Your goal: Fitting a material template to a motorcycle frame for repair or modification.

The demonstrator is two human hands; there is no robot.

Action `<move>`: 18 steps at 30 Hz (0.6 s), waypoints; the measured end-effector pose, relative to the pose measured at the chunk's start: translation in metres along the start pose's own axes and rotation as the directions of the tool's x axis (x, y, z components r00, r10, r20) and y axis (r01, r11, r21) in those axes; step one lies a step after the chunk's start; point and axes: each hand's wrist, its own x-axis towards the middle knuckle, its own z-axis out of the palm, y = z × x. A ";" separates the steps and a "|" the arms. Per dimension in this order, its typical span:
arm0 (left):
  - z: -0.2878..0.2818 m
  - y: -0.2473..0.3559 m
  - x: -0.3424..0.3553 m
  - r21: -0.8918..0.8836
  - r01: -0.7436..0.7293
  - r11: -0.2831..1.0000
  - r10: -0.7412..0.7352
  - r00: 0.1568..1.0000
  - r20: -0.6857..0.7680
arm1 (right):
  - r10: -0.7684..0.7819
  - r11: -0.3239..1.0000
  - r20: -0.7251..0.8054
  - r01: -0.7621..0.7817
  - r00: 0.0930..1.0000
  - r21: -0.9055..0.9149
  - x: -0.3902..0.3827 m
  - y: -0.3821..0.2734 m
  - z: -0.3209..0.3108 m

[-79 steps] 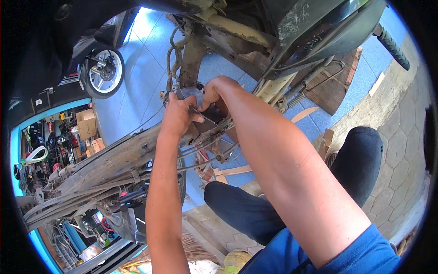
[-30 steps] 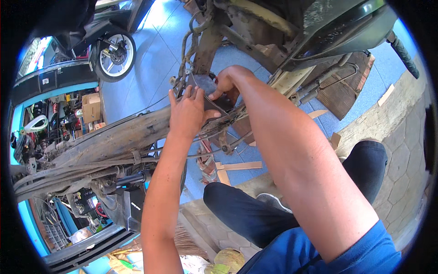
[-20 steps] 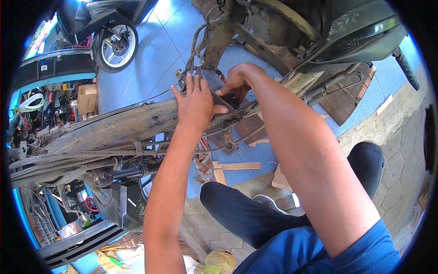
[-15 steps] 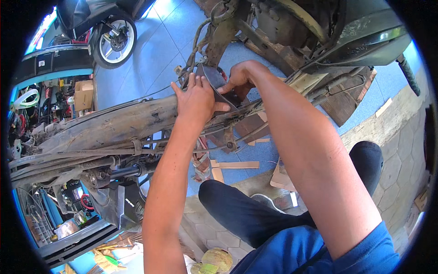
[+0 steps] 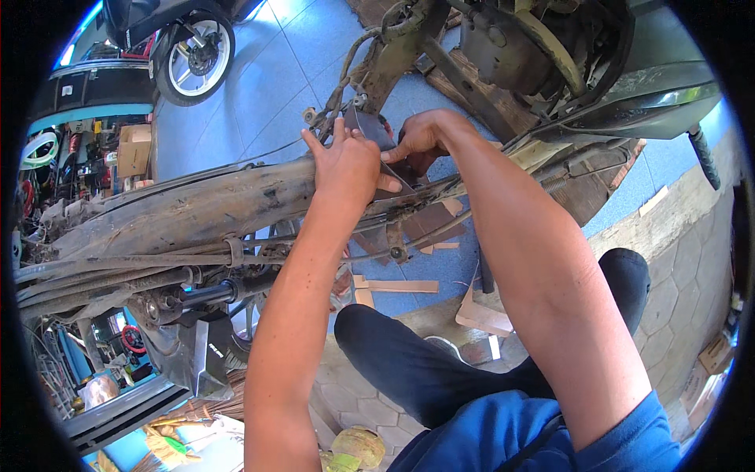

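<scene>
Well, from here the thin dark plate (image 5: pixel 371 126) sits between the person's two hands, at the end of the long dirty beam (image 5: pixel 197 200), and much of it is covered. The left hand (image 5: pixel 344 161) lies over the beam's end with its fingers spread and its thumb out toward the plate's lower edge; where its fingertips meet the plate is hard to make out. The right hand (image 5: pixel 421 140) is bent and curled, its thumb against the plate. Its other fingers are mostly tucked out of sight, so I cannot tell whether it pinches anything.

Just above the left hand, a bundle of wires (image 5: pixel 344 85) hangs close by. Below it, several cables (image 5: pixel 102 275) run along the beam, and the left forearm cuts across them. Farther up and left stand one white-rimmed wheel (image 5: pixel 194 63), its motorbike cut off by the view, and one cardboard box (image 5: pixel 134 149). Below the right hand, two cardboard strips (image 5: pixel 401 285) meet on the blue tiles (image 5: pixel 464 267), near one curved cardboard piece (image 5: pixel 481 318). Well off to its right, beyond the forearm, is one black rubber grip (image 5: pixel 704 157).
</scene>
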 end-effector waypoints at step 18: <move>0.000 -0.001 -0.002 -0.044 0.054 0.998 -0.056 0.998 -0.038 | 0.011 0.991 -0.109 -0.025 0.994 -0.134 -0.011 -0.006 0.003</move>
